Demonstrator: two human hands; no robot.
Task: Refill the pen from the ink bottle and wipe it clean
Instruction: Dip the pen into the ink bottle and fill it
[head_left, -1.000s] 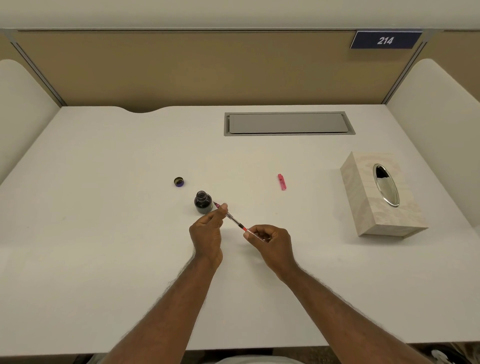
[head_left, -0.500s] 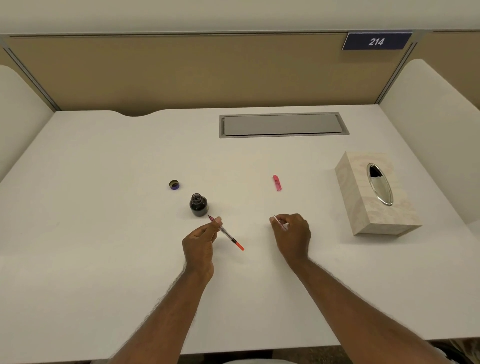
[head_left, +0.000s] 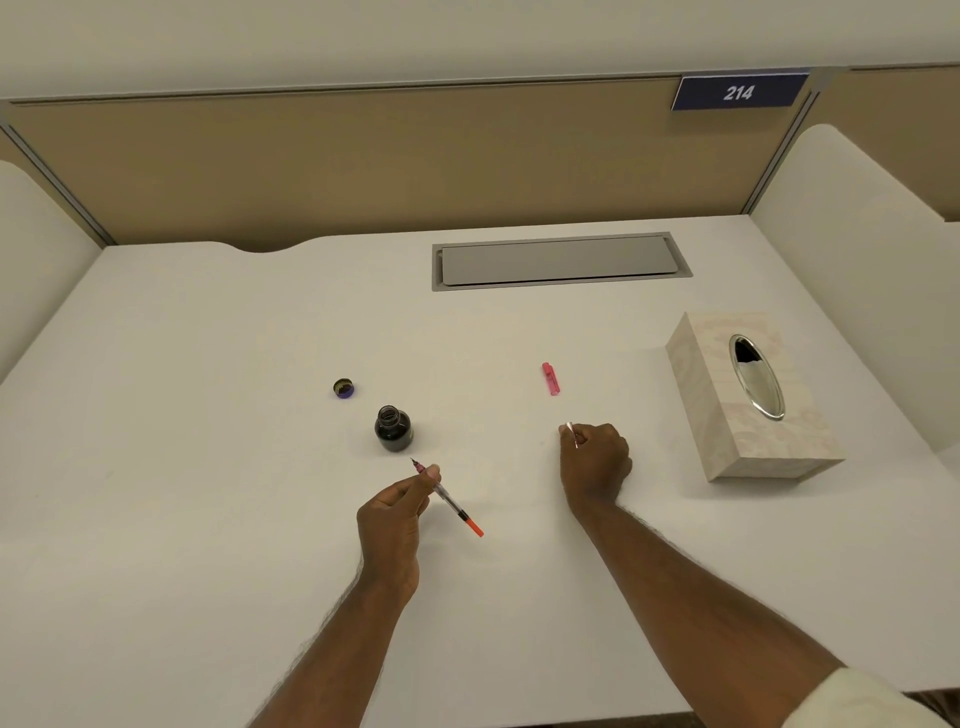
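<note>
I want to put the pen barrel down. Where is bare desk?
Bare desk lies between the pink cap and the tissue box, and left of the ink bottle. It is crowded around the bottle, its lid and the left hand.

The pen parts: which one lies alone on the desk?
The pink cap, untouched beyond the right hand; the other parts are held.

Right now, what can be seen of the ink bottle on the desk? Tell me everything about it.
The ink bottle is a small, squat, round bottle of what looks like dark glass, nearly black with ink. It stands upright on the white desk, uncapped, its threaded neck open. Its cap lies apart, behind and to its left. Nothing touches the bottle. The pen, pinched in the left hand, points its nib toward the bottle from the front right, short of it.
</note>
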